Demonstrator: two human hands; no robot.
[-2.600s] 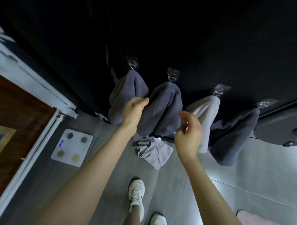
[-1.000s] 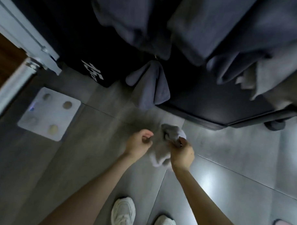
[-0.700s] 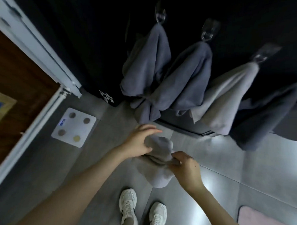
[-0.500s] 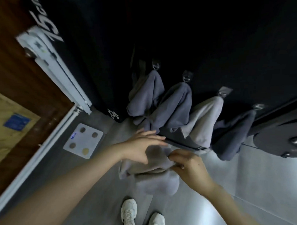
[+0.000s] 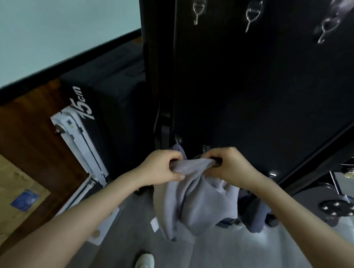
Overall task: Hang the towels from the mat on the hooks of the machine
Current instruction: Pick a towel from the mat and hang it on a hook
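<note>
One brown wood panel point(image 5: 21, 128) fills the far left, with a tan board point(image 5: 7, 198) bearing a blue label below it. Next right we see a white rail point(image 5: 81, 146) and a black box point(image 5: 113, 103) printed "75cm". A white scale point(image 5: 100, 233) lies on the grey floor point(image 5: 238, 254), mostly hidden under the left forearm. One white shoe point(image 5: 145, 263) is at bottom centre.

Left hand point(image 5: 163, 167): fingers curled, thumb underneath, gripping the left end of the bunched top edge of the light grey towel point(image 5: 195, 202). The towel is off the floor, held up in front of the black machine panel point(image 5: 254, 86). The rest of it hangs in folds between the two forearms, with a small white tag at its lower left edge. Just above the hands we note a lower hook point(image 5: 178, 139) with a bit of dark cloth point(image 5: 178, 152) under it.

Right hand point(image 5: 229, 167): fingers curled over the right end of the same bunched edge, gripping it.

Three upper hooks point(image 5: 252, 14) sit on the panel, well above the towel. A dark towel point(image 5: 255, 214) hangs behind the right forearm; we cannot tell from which hook. Another small hook point(image 5: 273, 174) shows just right of the right wrist. At far right is a round black base point(image 5: 339, 207) with bolts.
</note>
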